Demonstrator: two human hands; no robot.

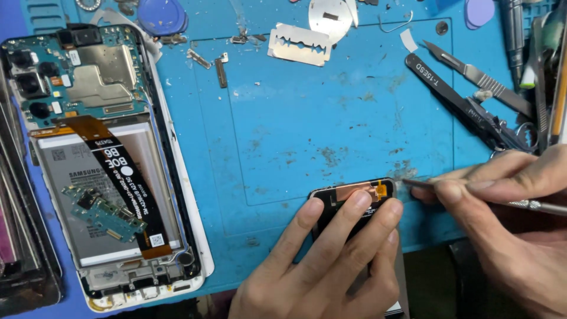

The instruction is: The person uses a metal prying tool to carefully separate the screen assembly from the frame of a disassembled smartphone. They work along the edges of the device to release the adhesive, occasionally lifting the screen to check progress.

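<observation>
A black screen panel (pixel 354 204), with a copper-coloured strip and a small orange flex tab along its upper edge, is held at the near edge of the blue work mat (pixel 331 118) that covers the counter. The left hand (pixel 331 260) is laid over the panel, its fingers (pixel 345 218) spread across the dark back and curled onto it, so the panel is gripped and pressed rather than loosely touched. Just right of the panel, the right hand (pixel 508 224) is closed in a pinch around a thin metal tool (pixel 472 195); the tool's tip is brought against the panel's upper right corner, beside the orange tab. How much of the tool's handle lies inside the hand cannot be told.

Well to the left of the panel, an opened phone (pixel 112 159) is laid face down with its back removed: a green circuit board at the top, a pale battery below, and a black and orange ribbon cable run diagonally across it. A small loose green board is seen resting on the battery. Above the panel, at the far side of the mat, a razor blade (pixel 299 44) is lying flat. Up and to the right of the panel, black tweezers (pixel 458 100) and a scalpel (pixel 478 77) are placed side by side, near each other.
</observation>
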